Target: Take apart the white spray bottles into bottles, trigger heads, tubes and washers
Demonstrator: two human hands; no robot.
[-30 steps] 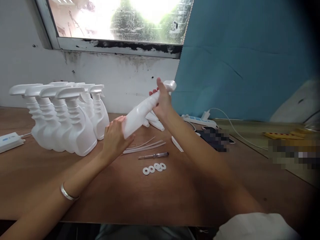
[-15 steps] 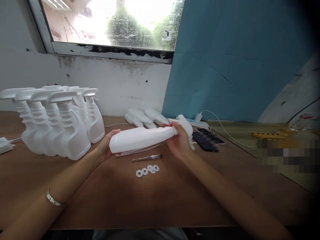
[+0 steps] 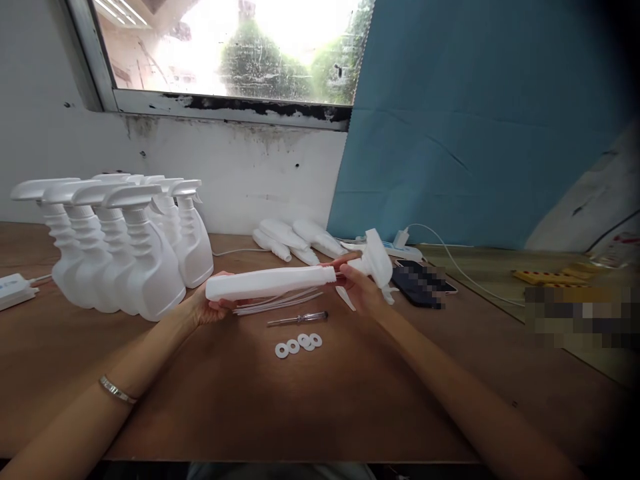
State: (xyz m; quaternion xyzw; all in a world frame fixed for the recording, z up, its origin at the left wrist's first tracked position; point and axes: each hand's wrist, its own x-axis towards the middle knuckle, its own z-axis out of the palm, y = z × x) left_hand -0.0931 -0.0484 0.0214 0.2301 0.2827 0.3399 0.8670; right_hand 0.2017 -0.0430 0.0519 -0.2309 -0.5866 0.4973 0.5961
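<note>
My left hand (image 3: pixel 213 300) is closed around the base of a white plastic bottle (image 3: pixel 270 281), which lies sideways in the air with its threaded neck to the right. My right hand (image 3: pixel 363 287) grips a white spray trigger head (image 3: pixel 379 260) just beyond that neck. A gap shows between neck and head, and the fingers hide part of it. Below the bottle on the table are thin white tubes (image 3: pixel 280 303), a clear-handled screwdriver (image 3: pixel 297 319) and several white ring washers (image 3: pixel 293 346).
Assembled white spray bottles (image 3: pixel 155 267) stand grouped at the left. Several loose white bottles (image 3: pixel 285 235) lie at the back by the wall. Phones (image 3: pixel 415 283) and a power strip (image 3: pixel 400 251) are at the right, a white adapter (image 3: pixel 15 291) at far left.
The bottle has shifted left and levelled out, and its neck has come apart from the spray trigger head. My right hand now holds the head separately.
</note>
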